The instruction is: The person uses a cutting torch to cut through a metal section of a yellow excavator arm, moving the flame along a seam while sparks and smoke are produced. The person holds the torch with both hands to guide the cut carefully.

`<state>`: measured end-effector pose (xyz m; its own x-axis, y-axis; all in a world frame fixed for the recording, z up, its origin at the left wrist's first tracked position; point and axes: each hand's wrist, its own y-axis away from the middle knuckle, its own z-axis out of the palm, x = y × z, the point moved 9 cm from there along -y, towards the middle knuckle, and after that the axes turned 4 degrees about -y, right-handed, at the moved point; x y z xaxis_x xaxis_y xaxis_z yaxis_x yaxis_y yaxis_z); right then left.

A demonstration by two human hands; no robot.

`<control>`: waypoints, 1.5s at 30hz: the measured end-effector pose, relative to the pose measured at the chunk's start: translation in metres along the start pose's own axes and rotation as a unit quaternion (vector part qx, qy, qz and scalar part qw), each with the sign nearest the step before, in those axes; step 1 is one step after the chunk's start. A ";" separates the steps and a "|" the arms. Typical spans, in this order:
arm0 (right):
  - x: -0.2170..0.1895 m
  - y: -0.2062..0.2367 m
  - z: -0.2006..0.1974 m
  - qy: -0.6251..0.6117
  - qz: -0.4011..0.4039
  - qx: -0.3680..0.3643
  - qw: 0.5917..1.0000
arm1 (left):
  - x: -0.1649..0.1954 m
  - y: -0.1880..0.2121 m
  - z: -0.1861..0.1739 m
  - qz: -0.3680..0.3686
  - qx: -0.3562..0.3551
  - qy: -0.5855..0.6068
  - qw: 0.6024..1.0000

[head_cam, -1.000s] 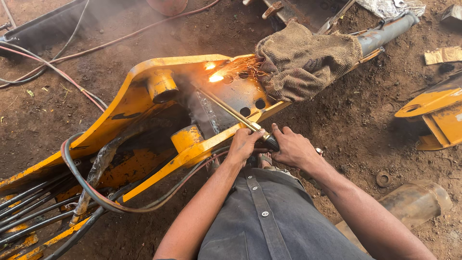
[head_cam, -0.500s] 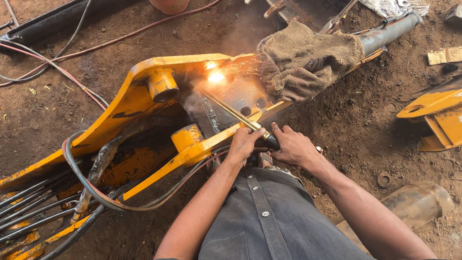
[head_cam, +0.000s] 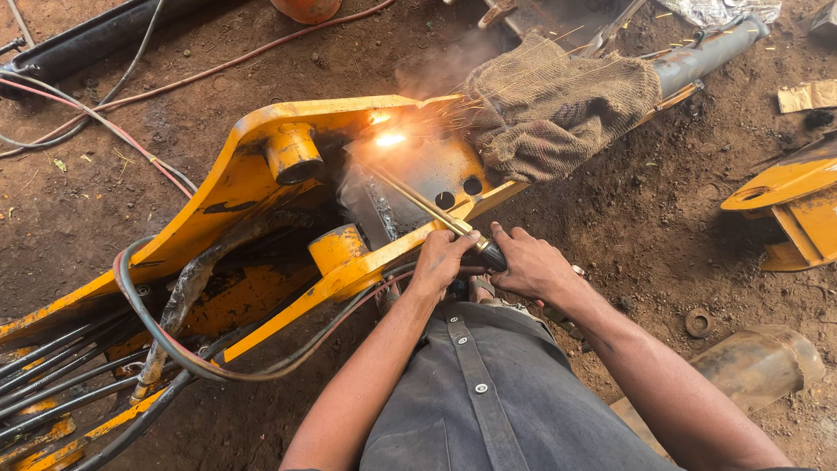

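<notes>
The left hand [head_cam: 442, 259] is curled around the thin brass tube of the cutting torch [head_cam: 433, 212], and the right hand [head_cam: 530, 266] is closed on the dark handle end of it. Both hands are seen just below the middle, touching each other's side of the tool. The torch is pointed toward eleven o'clock, and a bright flame [head_cam: 389, 138] is seen at its tip, on the big yellow metal arm [head_cam: 218, 187]. Sparks and smoke are thrown up toward one o'clock. A brown sack cloth [head_cam: 558, 109] is laid over the arm at one o'clock, just beside the flame. Black hoses [head_cam: 166, 340] are looped at eight o'clock. Another yellow part [head_cam: 789, 205] is lying on the dirt ground [head_cam: 645, 218] at three o'clock. A rusty pipe [head_cam: 758, 362] is seen at four o'clock.
</notes>
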<state>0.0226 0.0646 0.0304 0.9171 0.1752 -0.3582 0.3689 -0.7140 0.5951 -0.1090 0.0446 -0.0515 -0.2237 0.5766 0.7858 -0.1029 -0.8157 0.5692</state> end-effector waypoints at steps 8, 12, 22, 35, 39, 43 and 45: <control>-0.003 0.001 -0.002 -0.008 -0.011 0.008 1.000 | -0.001 0.003 0.000 -0.016 0.001 0.017 1.000; -0.002 0.001 -0.001 -0.009 -0.009 0.011 1.000 | -0.001 0.003 0.000 -0.019 -0.001 0.019 1.000; -0.003 0.001 0.000 -0.002 -0.003 0.009 1.000 | -0.005 0.000 0.000 -0.021 -0.005 0.016 1.000; -0.006 0.002 -0.003 0.006 0.005 -0.002 1.000 | -0.007 -0.004 -0.001 -0.008 -0.009 0.017 1.000; -0.004 0.002 -0.003 0.006 0.008 0.001 1.000 | -0.010 -0.006 -0.001 -0.011 -0.007 0.008 1.000; -0.002 0.002 -0.003 0.009 0.000 0.012 1.000 | -0.014 -0.010 0.001 -0.012 -0.011 0.015 1.000; 0.001 0.002 -0.003 0.008 0.001 0.015 1.000 | -0.015 -0.011 0.001 -0.016 -0.007 0.014 1.000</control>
<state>0.0245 0.0658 0.0334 0.9205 0.1845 -0.3445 0.3622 -0.7338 0.5748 -0.1031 0.0451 -0.0696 -0.2473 0.6017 0.7595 -0.1246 -0.7971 0.5909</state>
